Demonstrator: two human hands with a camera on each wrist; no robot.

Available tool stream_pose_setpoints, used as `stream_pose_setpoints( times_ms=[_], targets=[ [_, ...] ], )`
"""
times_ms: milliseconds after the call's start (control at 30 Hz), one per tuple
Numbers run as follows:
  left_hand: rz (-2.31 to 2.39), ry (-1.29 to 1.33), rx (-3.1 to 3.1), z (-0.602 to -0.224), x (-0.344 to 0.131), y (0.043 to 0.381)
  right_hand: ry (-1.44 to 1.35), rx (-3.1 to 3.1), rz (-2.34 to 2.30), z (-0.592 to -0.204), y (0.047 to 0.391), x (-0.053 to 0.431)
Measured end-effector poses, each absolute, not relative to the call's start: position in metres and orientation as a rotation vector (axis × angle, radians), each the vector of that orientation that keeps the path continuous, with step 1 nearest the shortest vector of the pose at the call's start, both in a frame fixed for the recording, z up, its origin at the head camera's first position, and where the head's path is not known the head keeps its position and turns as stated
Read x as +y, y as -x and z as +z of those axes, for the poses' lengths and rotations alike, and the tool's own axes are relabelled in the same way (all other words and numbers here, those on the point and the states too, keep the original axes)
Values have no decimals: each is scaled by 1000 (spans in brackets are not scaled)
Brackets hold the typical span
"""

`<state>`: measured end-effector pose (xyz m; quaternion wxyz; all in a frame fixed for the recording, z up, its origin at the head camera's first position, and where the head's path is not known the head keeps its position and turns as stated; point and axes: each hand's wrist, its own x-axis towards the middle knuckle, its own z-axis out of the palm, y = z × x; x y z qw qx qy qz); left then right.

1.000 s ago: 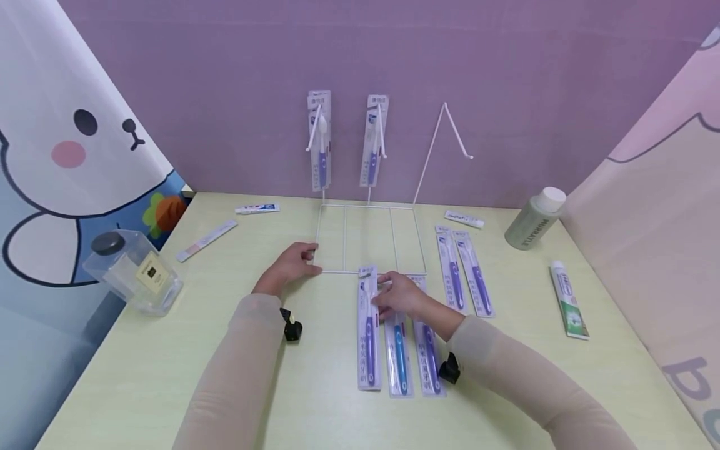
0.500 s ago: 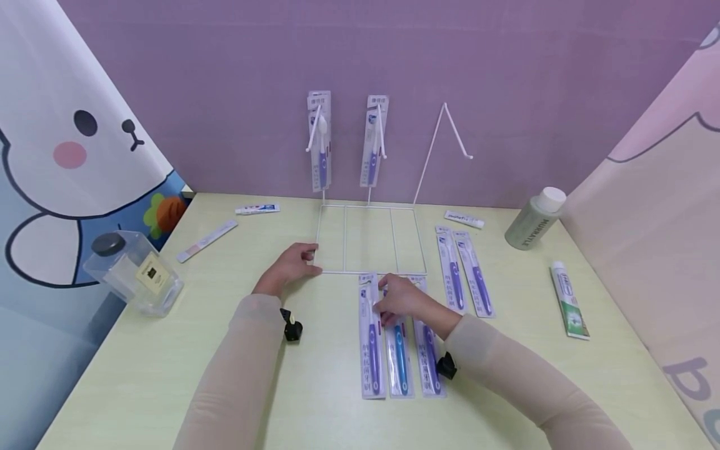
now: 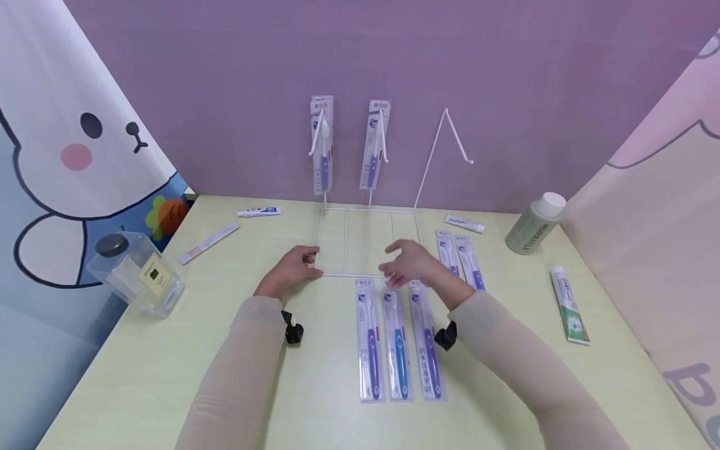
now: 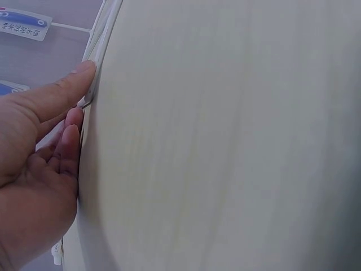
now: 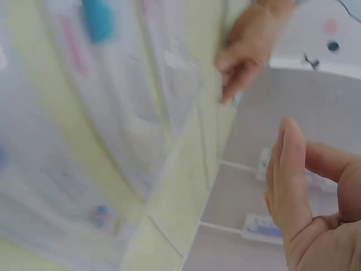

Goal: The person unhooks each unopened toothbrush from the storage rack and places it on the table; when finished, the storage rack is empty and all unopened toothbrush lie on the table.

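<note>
My left hand [image 3: 292, 264] holds the front left corner of a white wire display rack [image 3: 345, 240]; in the left wrist view its thumb [image 4: 79, 79] lies on the wire. My right hand [image 3: 413, 262], fingers apart and holding nothing, hovers over the rack's front edge. Just below it lie three packaged toothbrushes side by side: a purple one [image 3: 373, 362] on the left, a blue one [image 3: 400, 362] in the middle, another purple one [image 3: 432, 369] on the right. Packaged toothbrushes also hang on the rack's left hook [image 3: 317, 134] and middle hook [image 3: 383, 137]. The right hook [image 3: 458, 137] is bare.
Two more packaged toothbrushes [image 3: 447, 250] lie right of the rack, partly behind my right arm. A green bottle [image 3: 534, 224], a toothpaste tube [image 3: 569, 306] and a small tube [image 3: 464, 223] are on the right. At left are a clear bottle [image 3: 137, 275], a slim packet [image 3: 209, 243] and another small tube [image 3: 259, 212].
My right hand has let go of the left toothbrush, which slid slightly toward me into line with the others, then lifted away and moved right and back. My left hand stays at the rack.
</note>
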<state>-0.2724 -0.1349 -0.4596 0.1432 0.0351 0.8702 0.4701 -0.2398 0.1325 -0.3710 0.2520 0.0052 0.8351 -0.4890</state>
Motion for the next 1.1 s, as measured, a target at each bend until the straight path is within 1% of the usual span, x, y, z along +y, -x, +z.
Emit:
stream_pose_setpoints(
  times_ms=[233,433,600,767,1100],
  targets=[
    [1348,-98,2512,-461,-138,274,4,2371,-1567,-350,271,123],
    [1355,-115,2503,-463,-139,275,18,2497,-1790,-344,302,108],
    [1362,-102,2491,-462,-138,273,-40,2583,-1906,-341,323,99],
    [1359,-98,2497,-461,-138,272,-86,2610,-1977,-339,336,90],
    [1364,-103,2501,-464,-138,274,-63,2762,-1946,-330,349,80]
  ],
)
